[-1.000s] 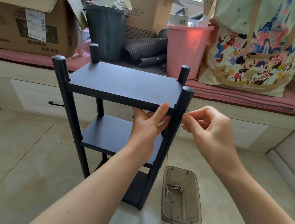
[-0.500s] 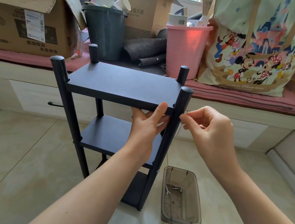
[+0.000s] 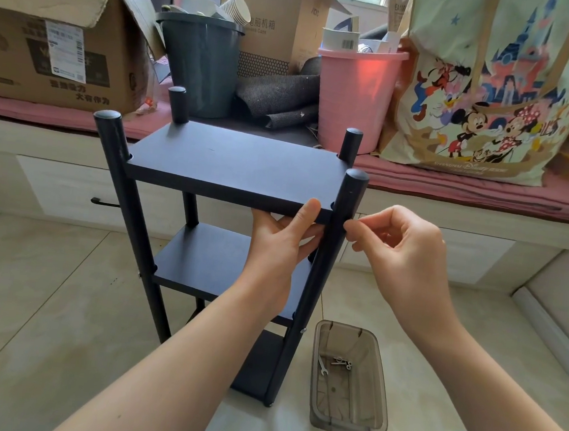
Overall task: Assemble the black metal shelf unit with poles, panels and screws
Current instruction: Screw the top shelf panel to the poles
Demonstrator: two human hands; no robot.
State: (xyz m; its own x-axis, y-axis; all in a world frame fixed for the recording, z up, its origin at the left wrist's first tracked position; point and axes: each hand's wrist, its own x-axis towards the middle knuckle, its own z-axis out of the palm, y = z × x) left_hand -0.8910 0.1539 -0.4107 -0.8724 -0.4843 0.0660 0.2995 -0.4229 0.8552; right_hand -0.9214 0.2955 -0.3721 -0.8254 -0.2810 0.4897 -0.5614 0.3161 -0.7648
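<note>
On the tiled floor (image 3: 44, 314), in front of a low window seat, stands the black shelf unit (image 3: 225, 244), upright, its four poles rising past the top panel (image 3: 232, 166). Below that panel sit a middle panel (image 3: 210, 260) and a bottom panel (image 3: 256, 364).

Head view: the left hand (image 3: 281, 239) grips the near edge of the top panel close to its right corner, thumb lying up over the edge and the fingers curled underneath, reaching toward the near right pole (image 3: 318, 287). The right hand (image 3: 400, 249) is at the right side of that same pole, just below the top panel; its thumb and forefinger are pressed together in a pinch at the pole's surface, the other fingers curled loosely into the palm. What the pinch holds is too small to tell. A small silver screw head (image 3: 303, 330) shows on this pole beside the middle panel.

Just right of the unit's base lies a translucent plastic tray (image 3: 348, 417) on the floor, with a small wrench (image 3: 322, 368) and a few screws (image 3: 342, 363) inside near its far end.

On the window seat's pink cushion (image 3: 484, 195) stand a cardboard box (image 3: 60, 44) at the left end, a dark green bin (image 3: 200, 63), a pink bucket (image 3: 355, 94), and a cartoon-printed tote bag (image 3: 493, 96) at the right.
</note>
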